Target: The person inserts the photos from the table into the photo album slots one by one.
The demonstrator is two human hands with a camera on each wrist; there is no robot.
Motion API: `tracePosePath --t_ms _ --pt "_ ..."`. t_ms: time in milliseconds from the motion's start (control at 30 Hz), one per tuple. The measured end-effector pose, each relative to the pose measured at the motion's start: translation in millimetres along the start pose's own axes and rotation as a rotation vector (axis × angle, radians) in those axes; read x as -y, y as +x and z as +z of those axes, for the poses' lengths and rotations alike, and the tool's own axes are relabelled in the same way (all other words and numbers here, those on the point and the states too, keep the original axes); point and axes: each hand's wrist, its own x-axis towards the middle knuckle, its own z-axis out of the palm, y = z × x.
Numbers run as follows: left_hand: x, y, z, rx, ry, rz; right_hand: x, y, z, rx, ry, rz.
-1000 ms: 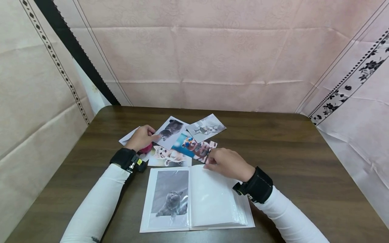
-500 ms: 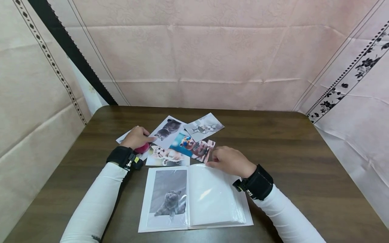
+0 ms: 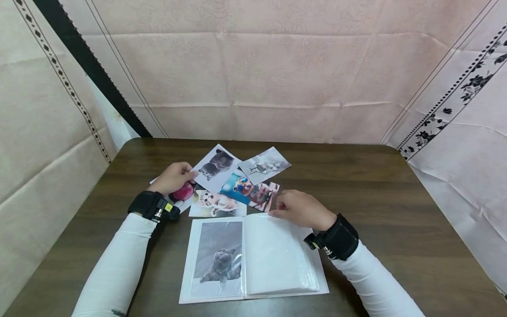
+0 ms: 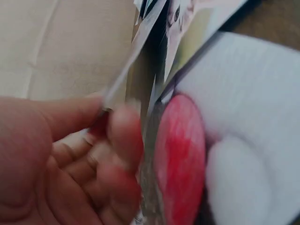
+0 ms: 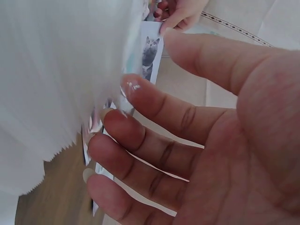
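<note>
My left hand (image 3: 172, 177) pinches the left edge of a grey-cat photo print (image 3: 215, 168), seen nearly edge-on in the left wrist view. That print overlaps others in the loose group. In front of me lies an open photo album (image 3: 185, 281), with a kitten photo (image 3: 222, 259) in its left sleeve and a blank white right page (image 3: 277, 259). My right hand (image 3: 304, 210) is at the top edge of that page. In the right wrist view its fingertips touch the clear sleeve edge (image 5: 124, 89), fingers loosely bent and thumb apart.
Beside the album's top edge lie a white-kitten print (image 3: 218, 204), a colourful cat print (image 3: 250, 190) and a pale print (image 3: 266, 166). A print with a pink ball (image 3: 184, 192) is partly under my left hand. Wooden table (image 3: 376, 198) surrounds them; cloth hangs behind.
My left hand has lifted and shifted the grey-cat print slightly up and away from the album. The right hand stays by the page's top edge, with its fingers barely moved.
</note>
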Motion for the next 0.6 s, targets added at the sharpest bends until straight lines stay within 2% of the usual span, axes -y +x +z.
tracePosePath --t_ms 167,433,600 --pt "6.1 0.2 -1.8 -0.03 -0.134 0.028 -0.8 -0.8 0.1 0.002 0.016 -0.01" --pt "9.2 -4.9 0.3 -0.129 -0.211 0.039 -0.6 -2.5 1.1 0.016 0.02 -0.001" --pt "11.1 -4.8 1.2 -0.199 -0.256 0.02 -0.3 -2.7 0.5 0.021 0.031 -0.008"
